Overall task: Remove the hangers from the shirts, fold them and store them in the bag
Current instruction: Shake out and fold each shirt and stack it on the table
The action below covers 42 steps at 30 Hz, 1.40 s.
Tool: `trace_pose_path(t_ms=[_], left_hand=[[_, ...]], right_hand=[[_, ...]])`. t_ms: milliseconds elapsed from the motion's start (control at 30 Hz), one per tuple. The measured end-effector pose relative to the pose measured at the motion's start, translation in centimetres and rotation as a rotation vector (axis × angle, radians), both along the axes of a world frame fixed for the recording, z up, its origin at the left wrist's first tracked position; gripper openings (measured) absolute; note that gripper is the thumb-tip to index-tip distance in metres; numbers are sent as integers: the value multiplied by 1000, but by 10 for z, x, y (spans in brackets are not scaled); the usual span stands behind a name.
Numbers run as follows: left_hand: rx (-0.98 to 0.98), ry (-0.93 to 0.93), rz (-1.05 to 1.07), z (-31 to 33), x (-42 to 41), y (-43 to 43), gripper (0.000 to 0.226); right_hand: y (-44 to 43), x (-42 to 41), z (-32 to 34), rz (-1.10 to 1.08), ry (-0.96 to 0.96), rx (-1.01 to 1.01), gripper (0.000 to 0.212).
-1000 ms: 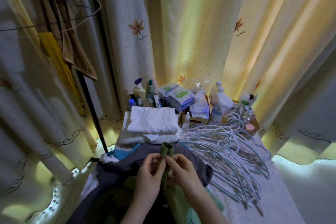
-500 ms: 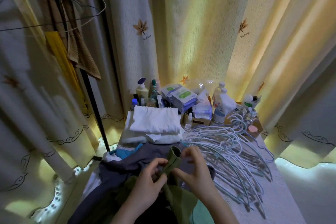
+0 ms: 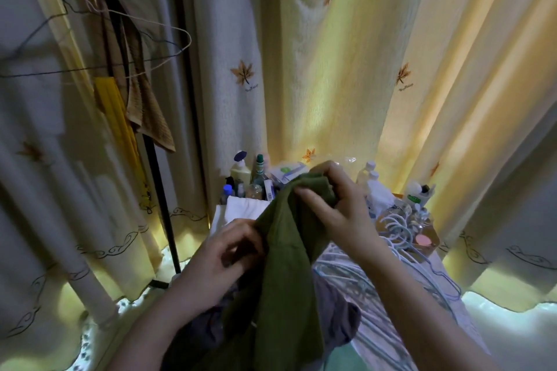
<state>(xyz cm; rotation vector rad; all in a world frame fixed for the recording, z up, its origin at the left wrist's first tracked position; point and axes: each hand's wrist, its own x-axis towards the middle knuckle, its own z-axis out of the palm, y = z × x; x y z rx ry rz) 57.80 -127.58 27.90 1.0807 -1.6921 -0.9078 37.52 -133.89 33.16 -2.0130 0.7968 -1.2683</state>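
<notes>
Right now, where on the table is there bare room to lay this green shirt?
Hardly any. A narrow strip of tablecloth shows between the grey garment and the hangers, near the front. Bottles crowd the back, folded white shirts the back left, hangers the right.

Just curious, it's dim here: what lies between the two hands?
A green shirt, in the head view. The left hand grips its side, the right hand its top.

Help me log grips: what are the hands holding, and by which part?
The green shirt: the right hand grips its raised top end, the left hand pinches its edge lower down.
</notes>
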Motion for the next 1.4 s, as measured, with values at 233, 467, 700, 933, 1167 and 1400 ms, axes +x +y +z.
trace_pose_path(t_ms=[233,467,700,933,1167,1400], left_hand=[[-189,58,146,75,0,-43,28],[-91,117,66,90,-43,-61,64],[103,4,80,69,-65,-79,71],[17,-106,73,3,-60,-86,19],[-213,293,355,29,-23,-81,36],[43,513,-41,92,4,-67,60]], right_hand=[[-23,-20,129,-206,377,-306,31],[-24,-24,154,-248,449,-434,29],[-20,-49,164,-227,562,-461,32],[-25,-95,173,-341,510,-423,36],[-24,-146,155,-331,410,-217,28],[-21,-168,131,-178,245,-27,23]])
